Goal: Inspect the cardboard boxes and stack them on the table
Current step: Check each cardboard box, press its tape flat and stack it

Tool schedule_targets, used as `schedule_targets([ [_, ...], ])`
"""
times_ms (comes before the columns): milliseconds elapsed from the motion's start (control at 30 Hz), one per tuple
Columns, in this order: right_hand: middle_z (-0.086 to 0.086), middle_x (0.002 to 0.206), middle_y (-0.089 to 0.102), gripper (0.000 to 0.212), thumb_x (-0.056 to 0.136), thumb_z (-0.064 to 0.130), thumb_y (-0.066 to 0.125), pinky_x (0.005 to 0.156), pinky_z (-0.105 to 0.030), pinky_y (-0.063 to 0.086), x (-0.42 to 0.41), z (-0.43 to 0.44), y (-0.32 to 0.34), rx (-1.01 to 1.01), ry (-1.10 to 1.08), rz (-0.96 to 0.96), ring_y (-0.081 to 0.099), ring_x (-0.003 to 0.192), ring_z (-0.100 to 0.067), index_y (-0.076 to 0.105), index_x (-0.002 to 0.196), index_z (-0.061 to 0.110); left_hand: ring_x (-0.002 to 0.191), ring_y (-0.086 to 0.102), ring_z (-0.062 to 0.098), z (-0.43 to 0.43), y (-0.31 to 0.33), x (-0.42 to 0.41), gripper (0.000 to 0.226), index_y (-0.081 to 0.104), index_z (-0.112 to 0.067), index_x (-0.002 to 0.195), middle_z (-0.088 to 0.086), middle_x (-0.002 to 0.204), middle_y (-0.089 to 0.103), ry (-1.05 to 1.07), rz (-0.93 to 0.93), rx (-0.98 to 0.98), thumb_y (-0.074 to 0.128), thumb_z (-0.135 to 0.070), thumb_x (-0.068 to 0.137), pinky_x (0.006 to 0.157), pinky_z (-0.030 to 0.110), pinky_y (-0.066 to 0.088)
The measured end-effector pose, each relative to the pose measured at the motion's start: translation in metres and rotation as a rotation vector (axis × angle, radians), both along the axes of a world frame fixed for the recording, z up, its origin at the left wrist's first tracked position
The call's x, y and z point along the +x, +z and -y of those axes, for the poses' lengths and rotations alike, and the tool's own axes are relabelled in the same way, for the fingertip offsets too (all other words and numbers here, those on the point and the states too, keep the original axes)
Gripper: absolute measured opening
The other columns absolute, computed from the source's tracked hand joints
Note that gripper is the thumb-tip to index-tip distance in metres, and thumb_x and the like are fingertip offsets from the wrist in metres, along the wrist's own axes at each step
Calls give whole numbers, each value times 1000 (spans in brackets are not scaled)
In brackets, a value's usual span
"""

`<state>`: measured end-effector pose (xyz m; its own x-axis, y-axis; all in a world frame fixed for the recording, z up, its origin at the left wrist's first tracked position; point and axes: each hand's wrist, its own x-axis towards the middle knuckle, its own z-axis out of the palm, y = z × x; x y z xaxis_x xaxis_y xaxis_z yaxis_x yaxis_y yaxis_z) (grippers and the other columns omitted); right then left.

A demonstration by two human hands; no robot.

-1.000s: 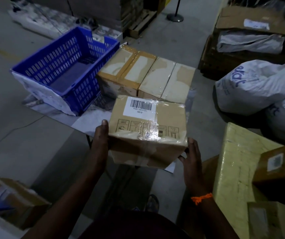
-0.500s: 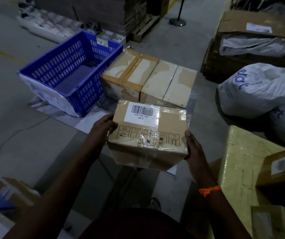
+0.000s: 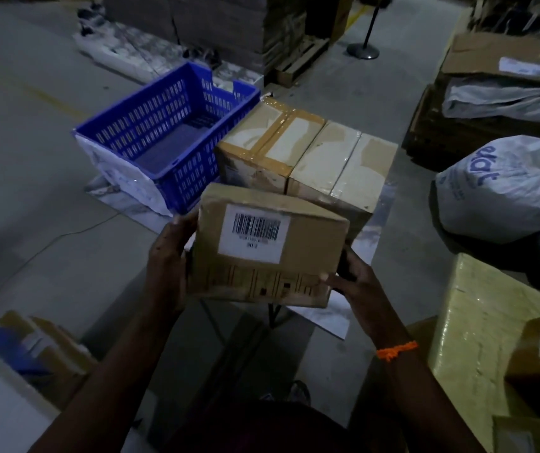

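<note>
Labelled box (image 3: 268, 246) was held aloft, tilted, barcode up, just near-right of the blue crate (image 3: 164, 135). Left hand (image 3: 167, 266) curled round its left face; right hand (image 3: 356, 286) gripped its lower right corner. Taped boxes (image 3: 304, 158) stood against the crate's right side.

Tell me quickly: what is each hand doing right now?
Left hand: holding the brown cardboard box with the white barcode label by its left side.
Right hand: holding the same box's lower right corner.
</note>
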<state>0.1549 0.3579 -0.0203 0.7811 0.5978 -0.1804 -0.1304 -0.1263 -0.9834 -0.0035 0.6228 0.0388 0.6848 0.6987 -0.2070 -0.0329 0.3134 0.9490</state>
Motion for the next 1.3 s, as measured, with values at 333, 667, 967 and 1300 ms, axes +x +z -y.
schedule_targets([
  [333, 3, 124, 75, 56, 95, -12, 52, 103, -42, 53, -19, 36, -66, -188, -37, -171, 67, 122, -22, 78, 116, 34, 112, 66, 22, 36, -97, -52, 46, 61, -19, 130, 2, 124, 69, 1, -307, -77, 71, -39, 90, 83, 38, 56],
  [667, -1, 112, 77, 18, 99, 25, 70, 82, -29, 61, 0, 10, -77, -316, -32, -140, 73, 104, -18, 71, 116, 20, 97, 62, 10, 22, -111, -36, 33, 52, -11, 133, 11, 127, 62, -158, -447, 8, 59, -11, 101, 73, 21, 56],
  [967, -4, 129, 68, 57, 94, 40, 75, 93, -40, 60, 45, -35, -89, -294, 9, -69, 69, 112, -21, 56, 143, 19, 113, 64, 26, -22, -111, 22, 49, 53, -21, 145, 9, 136, 62, -216, -542, 114, 63, -36, 100, 94, 45, 55],
  [1300, -8, 123, 72, 39, 99, 20, 69, 87, -34, 58, 65, -65, -81, -235, -64, -145, 70, 111, -26, 63, 137, 13, 113, 60, 23, -31, -105, 40, 55, 45, -27, 151, 4, 133, 58, -196, -540, 129, 63, -27, 99, 92, 45, 55],
])
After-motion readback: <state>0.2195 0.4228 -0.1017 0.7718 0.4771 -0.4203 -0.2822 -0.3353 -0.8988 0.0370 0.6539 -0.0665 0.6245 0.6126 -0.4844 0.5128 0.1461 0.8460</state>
